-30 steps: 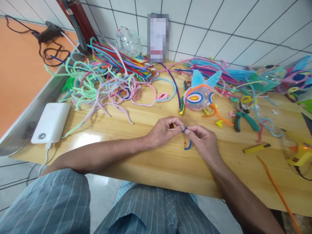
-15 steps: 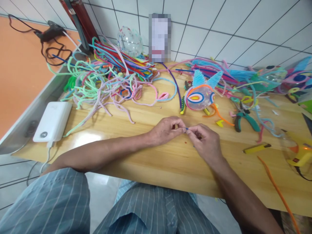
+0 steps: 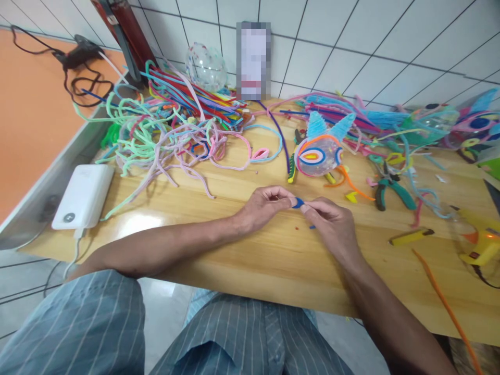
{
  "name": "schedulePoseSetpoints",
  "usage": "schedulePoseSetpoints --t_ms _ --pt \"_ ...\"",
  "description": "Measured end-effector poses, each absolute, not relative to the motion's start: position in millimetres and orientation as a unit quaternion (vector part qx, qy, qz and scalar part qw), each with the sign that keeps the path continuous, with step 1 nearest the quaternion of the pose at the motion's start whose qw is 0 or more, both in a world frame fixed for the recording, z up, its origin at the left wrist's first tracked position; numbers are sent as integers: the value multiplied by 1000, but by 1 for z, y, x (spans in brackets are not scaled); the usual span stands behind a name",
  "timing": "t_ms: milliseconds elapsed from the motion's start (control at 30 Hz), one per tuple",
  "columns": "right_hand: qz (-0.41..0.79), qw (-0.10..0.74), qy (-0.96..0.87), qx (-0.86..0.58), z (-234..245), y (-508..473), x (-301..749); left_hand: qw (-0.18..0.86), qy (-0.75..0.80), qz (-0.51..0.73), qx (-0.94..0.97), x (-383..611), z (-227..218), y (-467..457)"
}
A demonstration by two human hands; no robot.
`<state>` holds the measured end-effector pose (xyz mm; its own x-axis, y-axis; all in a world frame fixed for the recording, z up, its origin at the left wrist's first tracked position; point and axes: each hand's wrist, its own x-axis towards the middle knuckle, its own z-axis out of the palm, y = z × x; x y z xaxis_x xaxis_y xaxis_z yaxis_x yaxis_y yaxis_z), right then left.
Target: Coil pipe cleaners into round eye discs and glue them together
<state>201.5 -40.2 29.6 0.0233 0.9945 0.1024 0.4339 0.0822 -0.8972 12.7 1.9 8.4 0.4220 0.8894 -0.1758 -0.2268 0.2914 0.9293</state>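
A small piece of blue pipe cleaner [image 3: 298, 202] is pinched between my two hands, just above the wooden table. My left hand [image 3: 267, 207] grips its left end with thumb and fingers. From the other side, my right hand [image 3: 330, 221] pinches the right end. A short blue scrap [image 3: 312, 227] lies beside the right thumb. Behind my hands stands a clear ball [image 3: 318, 162] with an orange, blue and white eye shape and two light-blue ears [image 3: 317, 125]. Green-handled cutters [image 3: 291, 167] lie partly behind that ball.
Heaps of pipe cleaners [image 3: 156, 140] cover the back left. A white power bank [image 3: 83, 197] lies at left. Teal-handled pliers [image 3: 394, 192], a yellow utility knife [image 3: 412, 237] and a yellow glue gun [image 3: 478, 242] are on the right. A phone [image 3: 253, 62] leans on the tiled wall.
More of the blue pipe cleaner piece shows between my fingertips now. Both hands stay in nearly the same place, with the fingers slightly shifted.
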Motion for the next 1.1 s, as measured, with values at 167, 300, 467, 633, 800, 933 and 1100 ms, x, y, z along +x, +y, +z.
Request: schedulePoseSetpoints --t_ms 167,300,467,633,800,933,1100 --pt "346 413 -606 -586 29 -41 200 710 370 397 449 13 11 -3" --pt "354 396 -603 -595 29 -41 202 699 366 383 480 12 9 -3" --pt "345 367 -623 -598 30 -39 205 674 363 323 557 8 11 6" --pt "357 342 -637 -592 30 -38 205 665 358 305 580 6 14 12" --pt "331 380 -633 -587 31 -37 206 667 361 348 551 8 13 8" --pt "351 380 -620 -590 33 -39 204 671 359 376 529 10 11 3" --pt "369 378 -607 -594 33 -41 201 682 368 399 490 12 9 -1"
